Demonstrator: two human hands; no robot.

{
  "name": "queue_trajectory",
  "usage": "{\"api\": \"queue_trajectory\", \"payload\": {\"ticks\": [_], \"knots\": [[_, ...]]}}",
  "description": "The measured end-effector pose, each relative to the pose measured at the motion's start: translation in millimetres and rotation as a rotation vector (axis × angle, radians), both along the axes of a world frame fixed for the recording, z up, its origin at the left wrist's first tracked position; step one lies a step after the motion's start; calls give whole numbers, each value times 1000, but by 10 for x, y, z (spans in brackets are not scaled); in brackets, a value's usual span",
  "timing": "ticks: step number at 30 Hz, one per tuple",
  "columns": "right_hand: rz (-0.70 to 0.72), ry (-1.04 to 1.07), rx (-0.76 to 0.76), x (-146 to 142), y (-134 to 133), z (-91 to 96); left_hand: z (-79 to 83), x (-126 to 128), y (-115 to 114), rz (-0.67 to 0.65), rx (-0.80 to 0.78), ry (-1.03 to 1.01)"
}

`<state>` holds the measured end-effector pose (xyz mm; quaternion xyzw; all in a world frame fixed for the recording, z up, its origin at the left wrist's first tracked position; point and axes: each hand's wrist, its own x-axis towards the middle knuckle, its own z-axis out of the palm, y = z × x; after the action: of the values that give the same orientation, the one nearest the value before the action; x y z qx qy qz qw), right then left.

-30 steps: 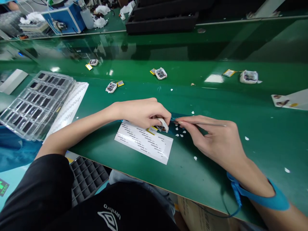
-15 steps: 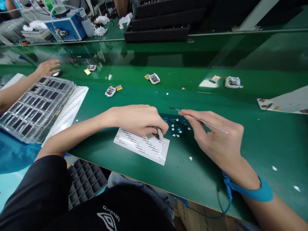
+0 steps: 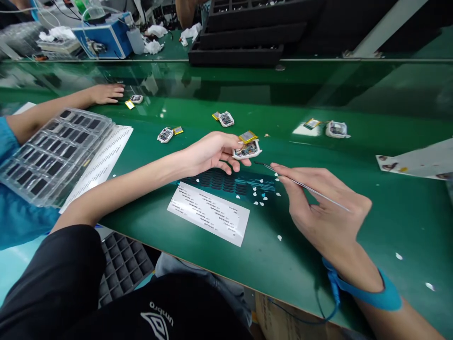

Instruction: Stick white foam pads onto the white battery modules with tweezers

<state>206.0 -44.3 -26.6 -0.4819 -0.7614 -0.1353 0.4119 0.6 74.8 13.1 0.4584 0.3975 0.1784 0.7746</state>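
Observation:
My left hand (image 3: 208, 152) holds a small white device shell (image 3: 247, 150) with an exposed circuit board and a yellow battery (image 3: 248, 137) on its wire, lifted over the green belt. My right hand (image 3: 318, 208) pinches thin metal tweezers (image 3: 300, 184), their tip just right of the shell and below it. A white label sheet (image 3: 208, 213) lies on the belt in front of me. Beyond it sits a dark sheet of blue stickers (image 3: 233, 182) with small white scraps around it.
Several similar shells with batteries (image 3: 226, 118) (image 3: 165, 134) (image 3: 336, 128) lie further up the belt. A clear plastic tray of dark parts (image 3: 53, 153) rests at left. A co-worker's hand (image 3: 104, 93) reaches beside a shell (image 3: 136, 99). Black trays (image 3: 244, 33) stand behind.
My left hand lifted the shell off the label sheet and carried it up and away over the belt. My right hand with the tweezers drew back slightly. The co-worker's hand reached further in.

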Motion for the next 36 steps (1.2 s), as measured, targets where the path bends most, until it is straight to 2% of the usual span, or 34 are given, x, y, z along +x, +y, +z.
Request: {"api": "queue_trajectory", "payload": {"ticks": [6, 9, 13, 16, 18, 20, 24, 26, 29, 31, 36], "knots": [[-78, 53, 75, 53, -10, 44, 43, 25, -151, -76, 146, 19], [-123, 148, 66, 83, -21, 23, 65, 35, -189, -112, 75, -11], [-126, 171, 38, 96, -30, -18, 78, 36, -215, -174, -74, -77], [-128, 183, 30, 96, -36, -19, 72, 19, -240, -291, -76, -124], [-130, 201, 34, 96, -45, -10, 61, 10, -264, -307, -47, -130], [-156, 246, 16, 94, -61, 2, 42, 10, -291, -255, -2, -118], [-172, 294, 34, 75, -134, 38, -6, 43, -333, -42, 69, -83], [-128, 201, 60, 56, -194, 75, -17, 67, -347, 94, 83, -89], [27, -42, 33, 27, -280, 148, -7, 92, -369, 267, 59, -127], [95, -160, 9, 13, -305, 189, 12, 97, -391, 312, 26, -147], [87, -211, 67, 0, -244, 191, 71, 100, -465, 306, 29, -145]]}}
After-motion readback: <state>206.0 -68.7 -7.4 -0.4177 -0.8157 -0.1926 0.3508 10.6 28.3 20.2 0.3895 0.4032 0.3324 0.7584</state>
